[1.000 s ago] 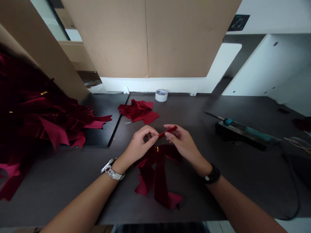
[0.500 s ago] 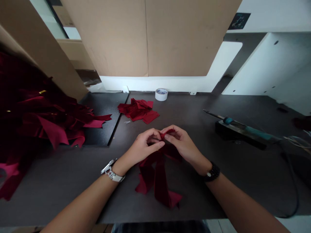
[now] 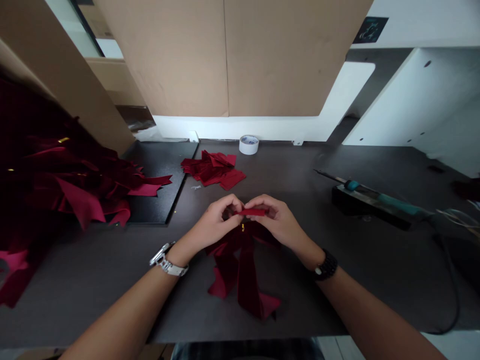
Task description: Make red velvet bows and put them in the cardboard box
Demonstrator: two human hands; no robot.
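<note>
Dark desk (image 3: 300, 165) beneath left hand (image 3: 216, 217) and right hand (image 3: 280, 220) (wrists well apart), red strip (image 3: 252, 212) in the pinch of both.

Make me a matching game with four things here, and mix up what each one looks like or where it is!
1. Tape
2. Iron
3. Strip
4. Bow

A. Has a gold bit
B. White
C. Held in the fingers
D. Partly teal

Pairs: 1-B, 2-D, 3-C, 4-A
</note>
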